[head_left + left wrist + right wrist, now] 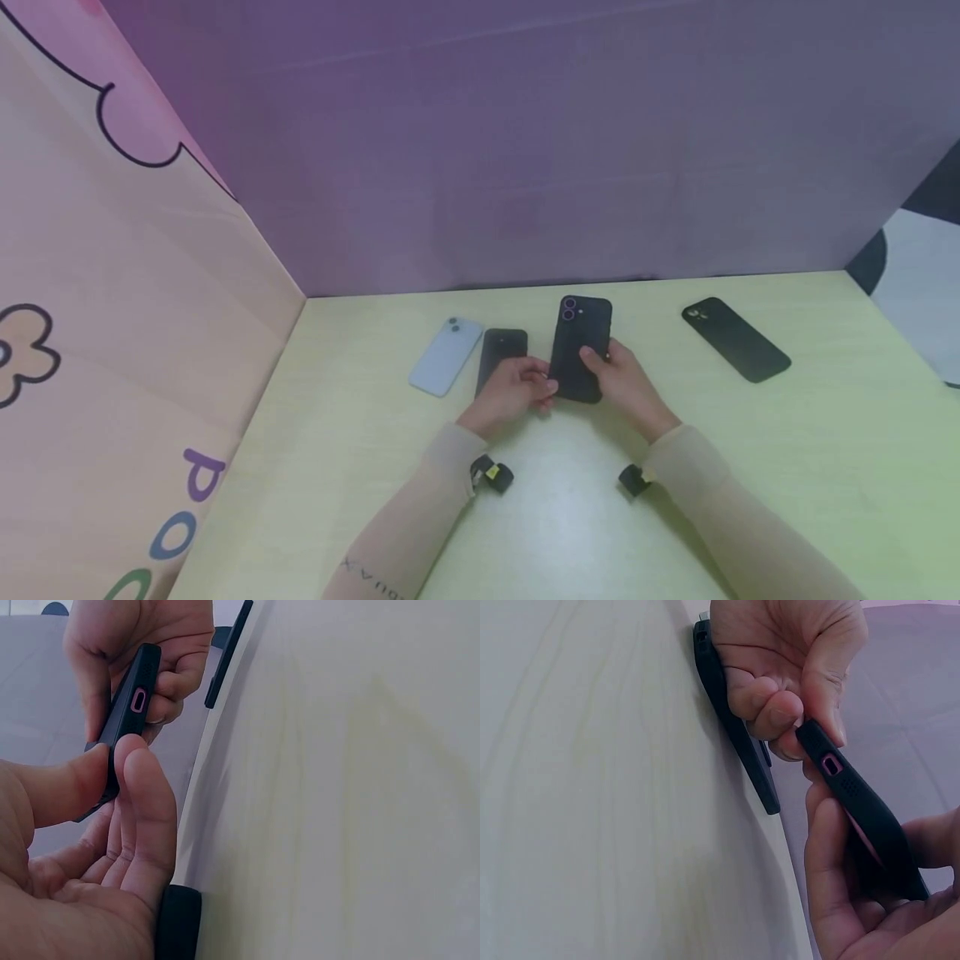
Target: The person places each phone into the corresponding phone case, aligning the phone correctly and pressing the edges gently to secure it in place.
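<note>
Here's the grip, right at the bottom end: the left hand (517,385) pinches a lower corner of the black case (573,354) between thumb and fingertips. And on the other long side, the right hand (626,379) has its own grip, thumb over the back, fingers curled behind. Both are on the case, which holds a two-lens smartphone (865,841) above the bench (555,517). Look at that wall! Along from the charging-port cutout (831,765) the case bows outward, and a pinkish strip shows through the gap.

That loose wall looks like the step in hand, and corners should decide it. Best play: the right hand steadies the body while the left deals with its corner, then on along the edge, a little at a time. Flex the wall, don't wrench it; a sudden give could flip the phone out of the case. Keep the right thumb clear of the lenses, and stay low for a soft landing.

Outward now! Just left of the case lies a black smartphone (501,346), partly hidden by the left hand; farther left, a pale smartphone (446,357), camera side up. Well to the case's right, a black phone-shaped piece (735,340) lies at a slant, cased or bare I can't tell. Beyond the case stands a purple partition (540,167).
</note>
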`<state>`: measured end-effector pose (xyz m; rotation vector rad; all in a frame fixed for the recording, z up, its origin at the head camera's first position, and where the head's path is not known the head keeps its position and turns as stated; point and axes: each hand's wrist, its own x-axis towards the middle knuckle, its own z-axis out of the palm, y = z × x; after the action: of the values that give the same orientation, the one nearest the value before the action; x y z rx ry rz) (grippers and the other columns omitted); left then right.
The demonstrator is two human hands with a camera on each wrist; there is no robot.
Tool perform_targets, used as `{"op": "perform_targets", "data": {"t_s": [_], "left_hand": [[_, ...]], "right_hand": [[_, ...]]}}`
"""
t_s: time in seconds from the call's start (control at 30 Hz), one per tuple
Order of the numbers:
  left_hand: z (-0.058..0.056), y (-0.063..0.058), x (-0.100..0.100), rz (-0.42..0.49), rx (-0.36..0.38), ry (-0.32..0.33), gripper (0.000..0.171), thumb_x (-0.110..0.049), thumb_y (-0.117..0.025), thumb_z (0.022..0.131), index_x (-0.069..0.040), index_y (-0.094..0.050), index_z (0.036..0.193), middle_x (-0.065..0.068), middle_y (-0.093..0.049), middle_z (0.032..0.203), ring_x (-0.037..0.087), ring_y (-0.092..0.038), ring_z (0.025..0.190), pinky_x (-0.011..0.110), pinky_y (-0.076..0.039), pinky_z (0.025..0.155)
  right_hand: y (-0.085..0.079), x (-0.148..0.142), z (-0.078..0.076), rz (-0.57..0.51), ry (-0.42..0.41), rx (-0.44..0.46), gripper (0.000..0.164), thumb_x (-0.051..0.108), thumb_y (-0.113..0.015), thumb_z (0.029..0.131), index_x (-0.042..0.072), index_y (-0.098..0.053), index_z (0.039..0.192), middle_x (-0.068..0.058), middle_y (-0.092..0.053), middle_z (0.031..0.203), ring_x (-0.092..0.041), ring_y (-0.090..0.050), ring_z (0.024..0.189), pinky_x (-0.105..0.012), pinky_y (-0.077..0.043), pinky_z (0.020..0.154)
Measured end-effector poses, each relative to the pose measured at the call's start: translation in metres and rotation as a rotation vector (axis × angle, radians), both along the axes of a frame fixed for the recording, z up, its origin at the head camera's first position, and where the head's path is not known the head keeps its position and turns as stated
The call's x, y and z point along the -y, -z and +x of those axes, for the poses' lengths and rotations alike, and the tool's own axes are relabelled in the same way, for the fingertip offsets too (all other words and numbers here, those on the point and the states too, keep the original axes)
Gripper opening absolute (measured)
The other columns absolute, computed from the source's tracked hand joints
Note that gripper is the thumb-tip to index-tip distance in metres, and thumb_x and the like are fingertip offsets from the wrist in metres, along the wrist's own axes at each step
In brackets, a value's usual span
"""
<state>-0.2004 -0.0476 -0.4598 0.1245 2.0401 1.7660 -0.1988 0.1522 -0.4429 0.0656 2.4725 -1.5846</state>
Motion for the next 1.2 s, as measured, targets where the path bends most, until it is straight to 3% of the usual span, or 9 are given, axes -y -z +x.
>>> {"op": "perform_targets", "data": {"t_s": [0.6,0.93,1.2], "left_hand": [[-0.0013,0.0016,0.0011,0.015,-0.004,0.034,0.027,-0.004,-0.069,0.095,0.000,-0.063,0.121,0.014,-0.072,0.094,0.018,-0.069,0.073,0.031,-0.064,0.075],[-0.0001,-0.0001,0.0023,0.035,0.001,0.063,0.026,-0.002,-0.070,0.093,0.000,-0.062,0.118,0.009,-0.070,0.089,0.018,-0.069,0.073,0.031,-0.063,0.075],[-0.0003,-0.0004,0.0025,0.043,-0.005,0.068,0.023,-0.002,-0.070,0.093,0.001,-0.062,0.114,0.007,-0.069,0.084,0.017,-0.069,0.070,0.031,-0.063,0.073]], "right_hand": [[-0.0026,-0.0008,-0.0016,0.003,-0.015,0.072,0.060,0.037,-0.042,0.110,-0.006,-0.034,0.150,-0.030,-0.045,0.152,-0.044,-0.042,0.144,-0.060,-0.029,0.124],[-0.0008,-0.0012,-0.0010,-0.023,-0.009,0.048,0.055,0.030,-0.046,0.108,-0.009,-0.033,0.144,-0.034,-0.048,0.145,-0.044,-0.053,0.130,-0.056,-0.043,0.114],[-0.0015,-0.0043,-0.0014,-0.034,-0.026,0.052,0.059,0.031,-0.044,0.109,-0.007,-0.028,0.152,-0.033,-0.044,0.151,-0.046,-0.049,0.137,-0.057,-0.039,0.118]]}}
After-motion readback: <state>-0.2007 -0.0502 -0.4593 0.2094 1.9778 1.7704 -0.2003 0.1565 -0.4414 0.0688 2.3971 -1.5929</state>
